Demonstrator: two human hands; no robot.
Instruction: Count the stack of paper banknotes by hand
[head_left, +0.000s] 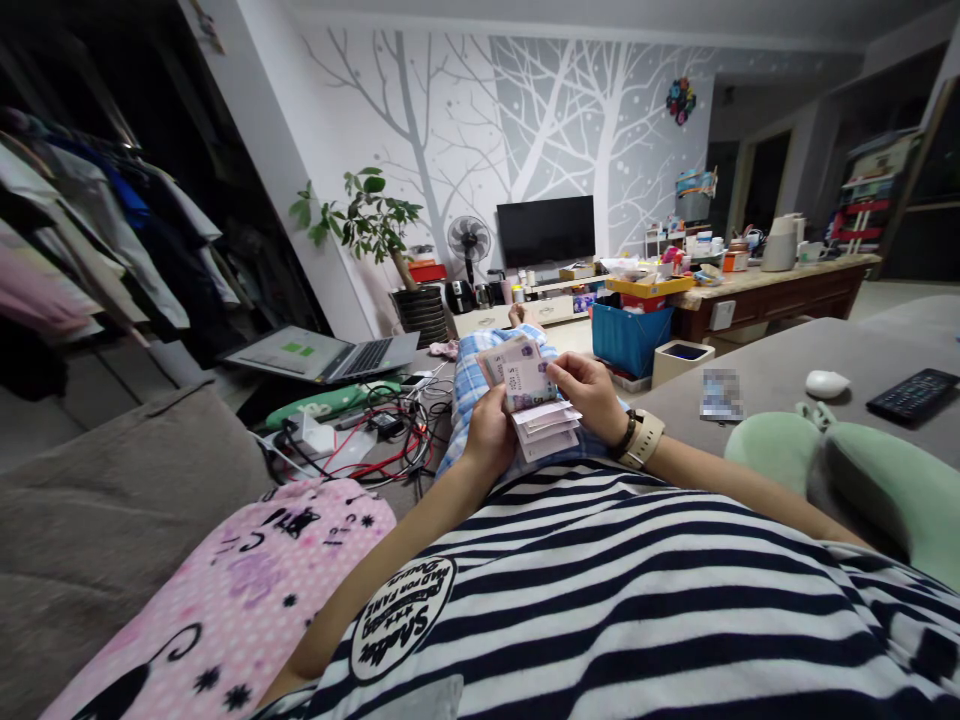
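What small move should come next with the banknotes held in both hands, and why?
Probably the right hand should peel the raised top note off the stack of banknotes and fold it down. The left hand grips the stack from below, several notes already hang folded toward the striped shirt, and one stands lifted.

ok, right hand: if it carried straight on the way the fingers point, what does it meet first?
The right hand points leftward across the lap. First in line is the stack of banknotes it already touches, then the left hand behind them. Depth past that is unclear.
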